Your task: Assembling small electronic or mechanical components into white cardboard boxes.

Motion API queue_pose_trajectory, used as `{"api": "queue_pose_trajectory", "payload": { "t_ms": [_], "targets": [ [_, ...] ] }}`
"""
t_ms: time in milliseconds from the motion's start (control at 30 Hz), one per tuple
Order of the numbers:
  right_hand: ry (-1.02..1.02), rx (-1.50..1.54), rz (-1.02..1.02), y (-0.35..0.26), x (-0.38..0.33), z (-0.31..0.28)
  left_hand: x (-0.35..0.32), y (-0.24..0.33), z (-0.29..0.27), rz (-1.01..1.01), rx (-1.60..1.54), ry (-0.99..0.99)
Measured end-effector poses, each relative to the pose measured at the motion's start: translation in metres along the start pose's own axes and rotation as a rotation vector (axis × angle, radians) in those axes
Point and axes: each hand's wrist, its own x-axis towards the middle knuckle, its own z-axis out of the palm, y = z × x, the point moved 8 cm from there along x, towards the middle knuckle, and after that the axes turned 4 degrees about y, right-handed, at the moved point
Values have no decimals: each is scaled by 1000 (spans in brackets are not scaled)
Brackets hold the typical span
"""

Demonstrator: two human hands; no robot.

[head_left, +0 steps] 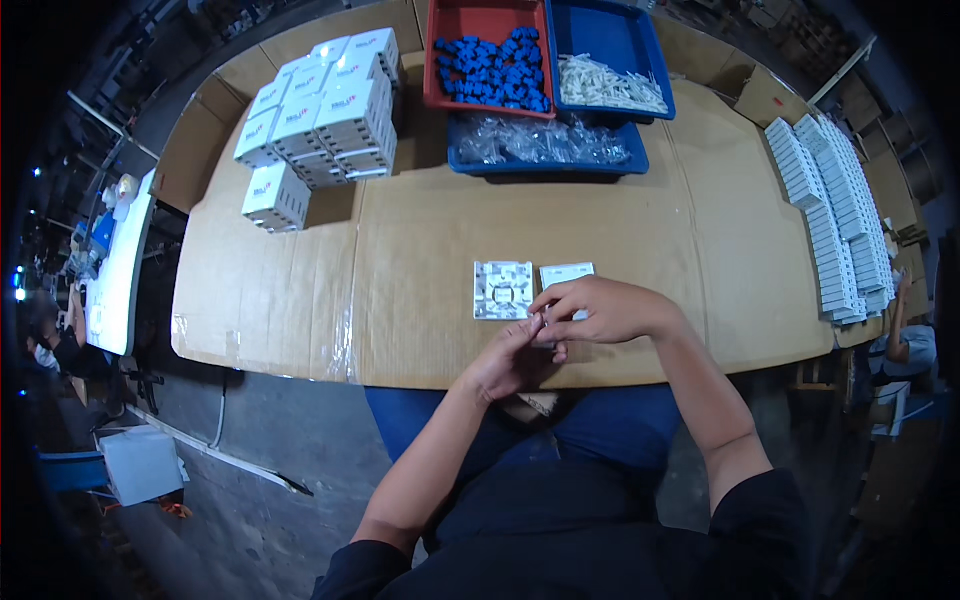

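My left hand and my right hand meet at the near edge of the cardboard-covered table. Together they pinch a small pale part between the fingertips; it is mostly hidden by the fingers. Just beyond the hands a white square plastic base lies flat with its inside facing up. Beside it, to the right, lies a white cover plate, partly hidden under my right hand.
A stack of white boxes stands at the far left. A red tray holds blue parts; a blue tray holds white parts; another blue tray holds clear bags. Rows of white plates line the right. Another person sits at right.
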Motion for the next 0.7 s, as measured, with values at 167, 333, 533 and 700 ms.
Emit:
{"api": "queue_pose_trajectory", "payload": {
  "t_ms": [167, 333, 533, 700],
  "targets": [
    [505, 94, 68, 49, -8, -118, 7, 3, 9, -61, 57, 59],
    [1069, -172, 9, 119, -10, -272, 13, 2, 8, -84, -23, 36],
    [1274, -705, 357, 147, 4, -360, 10, 4, 4, -72, -52, 23],
    [1243, -902, 312, 157, 26, -373, 12, 1, 4, -93, -42, 21]
  ]
}}
